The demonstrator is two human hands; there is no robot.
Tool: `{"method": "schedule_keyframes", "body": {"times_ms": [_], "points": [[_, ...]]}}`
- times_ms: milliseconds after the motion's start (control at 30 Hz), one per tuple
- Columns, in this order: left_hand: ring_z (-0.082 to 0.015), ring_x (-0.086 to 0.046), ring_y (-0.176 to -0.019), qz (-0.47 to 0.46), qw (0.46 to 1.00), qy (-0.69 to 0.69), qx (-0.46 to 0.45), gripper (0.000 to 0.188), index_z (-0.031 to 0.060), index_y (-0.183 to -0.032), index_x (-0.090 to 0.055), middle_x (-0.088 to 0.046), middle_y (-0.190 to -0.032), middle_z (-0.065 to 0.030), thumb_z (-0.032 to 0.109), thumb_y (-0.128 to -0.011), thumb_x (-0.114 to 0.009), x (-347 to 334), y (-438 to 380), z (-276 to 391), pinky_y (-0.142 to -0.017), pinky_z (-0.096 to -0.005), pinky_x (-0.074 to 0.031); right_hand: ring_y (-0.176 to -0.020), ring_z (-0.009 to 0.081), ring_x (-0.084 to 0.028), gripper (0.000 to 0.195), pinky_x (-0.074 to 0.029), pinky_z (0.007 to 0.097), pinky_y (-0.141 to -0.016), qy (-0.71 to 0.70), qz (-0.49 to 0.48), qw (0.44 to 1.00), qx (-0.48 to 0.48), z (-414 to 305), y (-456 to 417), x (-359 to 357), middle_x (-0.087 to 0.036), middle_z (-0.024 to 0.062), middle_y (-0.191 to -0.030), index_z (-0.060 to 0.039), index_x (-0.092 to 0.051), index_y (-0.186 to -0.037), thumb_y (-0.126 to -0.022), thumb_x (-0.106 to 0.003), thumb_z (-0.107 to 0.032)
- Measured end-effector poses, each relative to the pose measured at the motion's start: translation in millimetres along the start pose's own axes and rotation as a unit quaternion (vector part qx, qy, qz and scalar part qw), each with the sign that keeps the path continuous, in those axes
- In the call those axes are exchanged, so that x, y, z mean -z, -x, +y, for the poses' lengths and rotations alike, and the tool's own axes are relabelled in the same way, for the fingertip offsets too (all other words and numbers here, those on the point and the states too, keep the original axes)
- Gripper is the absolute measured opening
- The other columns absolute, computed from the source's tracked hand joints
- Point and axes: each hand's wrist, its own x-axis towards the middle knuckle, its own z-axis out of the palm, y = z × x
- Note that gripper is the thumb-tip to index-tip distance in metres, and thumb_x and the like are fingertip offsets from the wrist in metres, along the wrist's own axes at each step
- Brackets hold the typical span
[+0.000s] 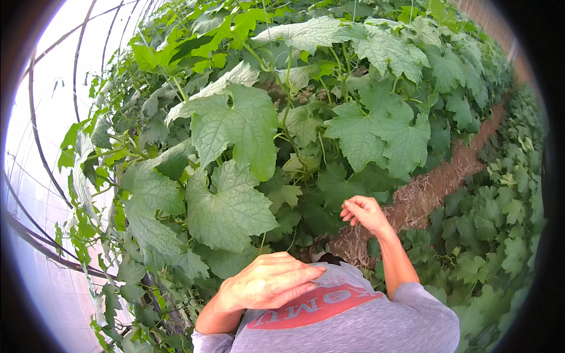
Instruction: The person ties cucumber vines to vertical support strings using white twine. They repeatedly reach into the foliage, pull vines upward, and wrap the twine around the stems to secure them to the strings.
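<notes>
My left hand [271,282] is raised in front of my grey shirt [397,317], its back towards me and its fingers stretched to the right. Nothing shows between those fingers. Out in front of the lower leaves, my right hand [365,212] hangs with half-curled fingers; its palm is turned away and I see no object in it. Nearest the left hand is a broad lobed leaf [227,207] of a climbing vine. Another large leaf [236,128] overlaps it from above. Beyond the right hand spreads a wide leaf cluster [382,132]. Green vine stems [287,101] run up behind the leaves.
Thin support strings [354,11] hang among the vines. On the left stands a translucent film wall [48,132] with curved dark ribs [34,110]. A brown soil path [432,189], strewn with dry straw, runs between this row and another leafy row [490,247] on the right.
</notes>
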Motion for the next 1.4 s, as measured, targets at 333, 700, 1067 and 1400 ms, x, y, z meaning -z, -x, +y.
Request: {"method": "schedule_keyframes", "body": {"times_ms": [333, 700, 1067, 1400], "points": [[-0.0344, -0.042, -0.128, 0.138, 0.788, -0.566, 0.199, 0.046, 0.0075, -0.121, -0.056, -0.051, -0.131, -0.0138, 0.011, -0.078, -0.070, 112, 109, -4, -0.105, -0.0529, -0.029, -0.079, 0.0260, -0.065, 0.017, -0.052, 0.0320, -0.068, 0.029, -0.449, 0.802, 0.393, -111, 55, -277, -0.066, 0.0129, -0.089, 0.0032, -0.062, -0.103, -0.087, -0.063, -0.004], [-0.0336, -0.063, -0.072, 0.226, 0.858, -0.411, 0.209, 0.011, 0.0017, -0.093, -0.066, -0.065, -0.082, -0.0163, 0.006, -0.082, -0.063, 152, 143, 15, -0.062, -0.0398, -0.051, -0.101, 0.0174, -0.058, 0.036, -0.050, 0.0295, -0.083, -0.050, 0.053, 0.884, 0.462, -135, -40, -339, -0.054, 0.0109, -0.118, -0.0008, -0.050, -0.126, -0.090, -0.052, 0.002], [-0.0249, -0.060, -0.106, 0.340, 0.932, -0.106, 0.069, 0.026, -0.0050, -0.114, -0.060, -0.060, -0.117, -0.0147, -0.004, -0.087, -0.060, 103, 64, 8, -0.090, -0.0329, -0.049, -0.127, 0.0332, -0.041, 0.063, -0.034, 0.0447, -0.105, 0.237, 0.022, 0.723, 0.648, -142, -52, -401, -0.039, 0.0151, -0.141, -0.0093, -0.042, -0.140, -0.081, -0.063, -0.015], [-0.0198, -0.065, -0.086, 0.582, 0.785, 0.035, 0.211, 0.034, -0.0102, -0.121, -0.052, -0.060, -0.110, -0.0150, 0.007, -0.092, -0.059, 194, 47, -64, -0.049, -0.0233, -0.046, -0.125, 0.0349, -0.039, 0.060, -0.034, 0.0420, -0.104, 0.135, -0.143, 0.850, 0.489, -104, -72, -428, -0.040, 0.0165, -0.137, -0.0070, -0.041, -0.136, -0.084, -0.062, -0.030]]}}
